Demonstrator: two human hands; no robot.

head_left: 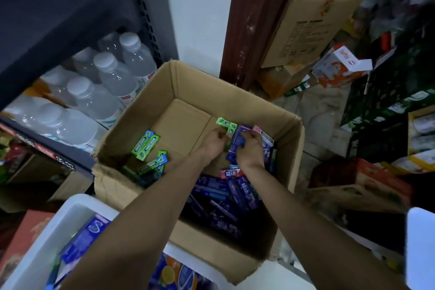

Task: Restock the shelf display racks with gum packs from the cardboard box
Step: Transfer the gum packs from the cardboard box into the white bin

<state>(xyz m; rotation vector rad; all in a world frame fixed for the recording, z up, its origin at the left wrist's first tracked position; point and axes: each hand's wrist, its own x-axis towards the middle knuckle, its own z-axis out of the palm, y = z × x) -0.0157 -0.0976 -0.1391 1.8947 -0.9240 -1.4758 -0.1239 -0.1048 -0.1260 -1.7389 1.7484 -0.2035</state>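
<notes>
Inside the cardboard box, the left hand pinches a green gum pack (right hand grips purple packs).

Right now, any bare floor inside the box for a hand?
Bare cardboard floor lies between the green packs at left and both hands: left hand, right hand. Crowded: the blue packs on the near right.
</notes>
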